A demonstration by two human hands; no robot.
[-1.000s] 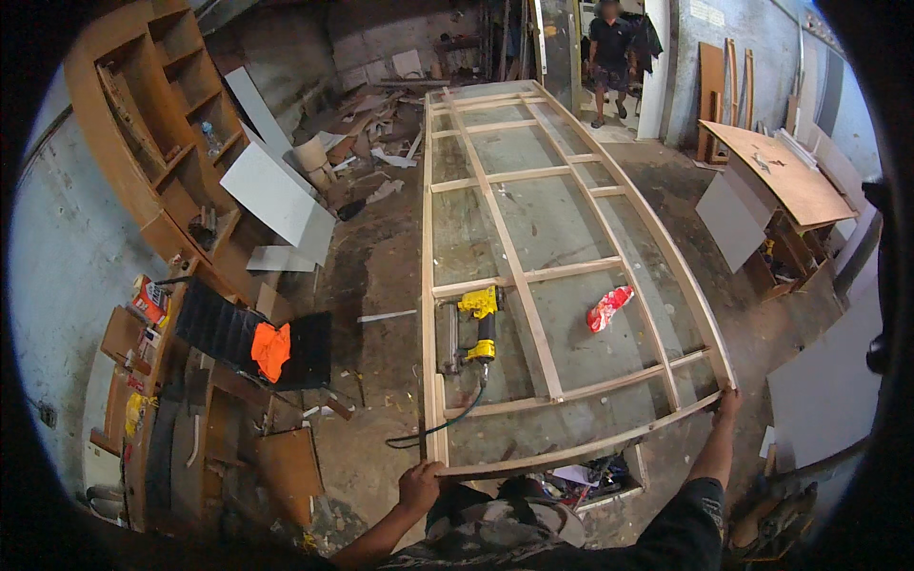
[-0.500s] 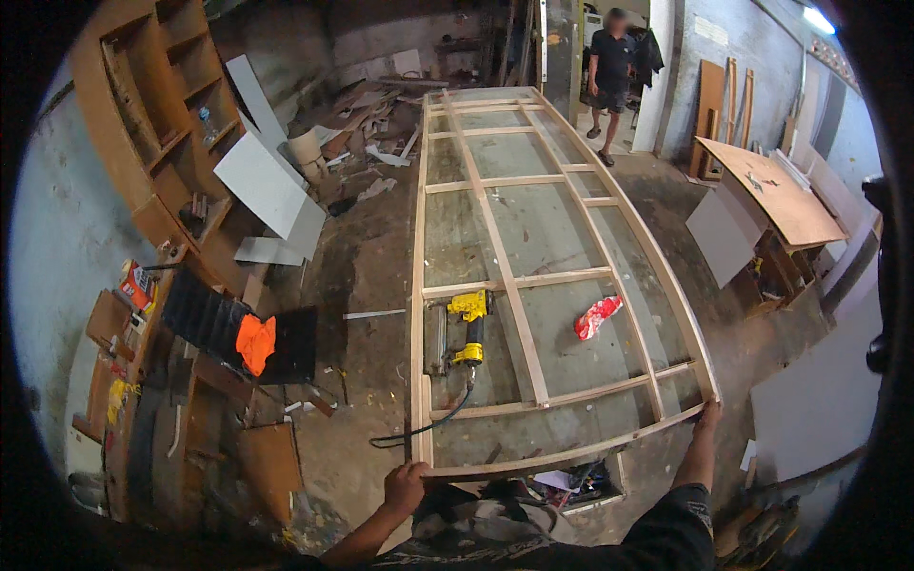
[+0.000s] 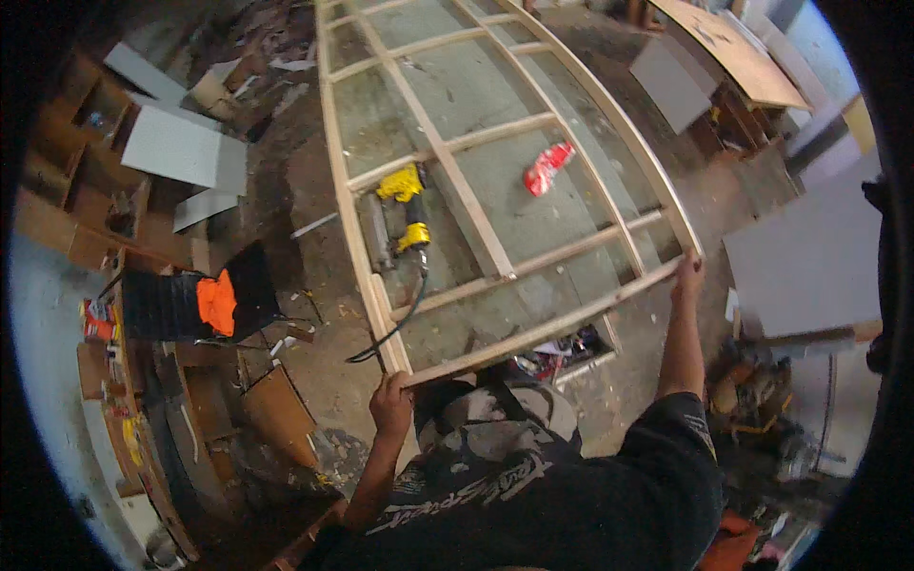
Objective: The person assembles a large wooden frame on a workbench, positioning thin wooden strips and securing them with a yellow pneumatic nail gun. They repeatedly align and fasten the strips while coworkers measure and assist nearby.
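Note:
A long wooden frame (image 3: 447,162) with several crosspieces stretches away in front of me. My left hand (image 3: 391,404) is closed on its near left corner. My right hand (image 3: 689,276) grips the near right corner, that arm reaching further out. Inside the frame, near its left rail, a yellow and black nail gun (image 3: 415,207) lies on the grey-green surface (image 3: 490,81) beneath. Its dark hose (image 3: 419,295) runs over the left rail. A crumpled red and white packet (image 3: 548,169) lies on that surface, right of the middle strip.
Left of the frame stands a black chair (image 3: 162,306) with an orange cloth (image 3: 217,303). White panels (image 3: 171,145) lean on brown shelving (image 3: 57,200). A box of odds and ends (image 3: 568,352) sits below the frame's near end. To the right are a plywood-topped table (image 3: 733,48) and a large grey-white panel (image 3: 800,247).
My view has tilted downward, so the frame's far end and the person by the doorway are out of sight. Both hands keep hold of the same two corners.

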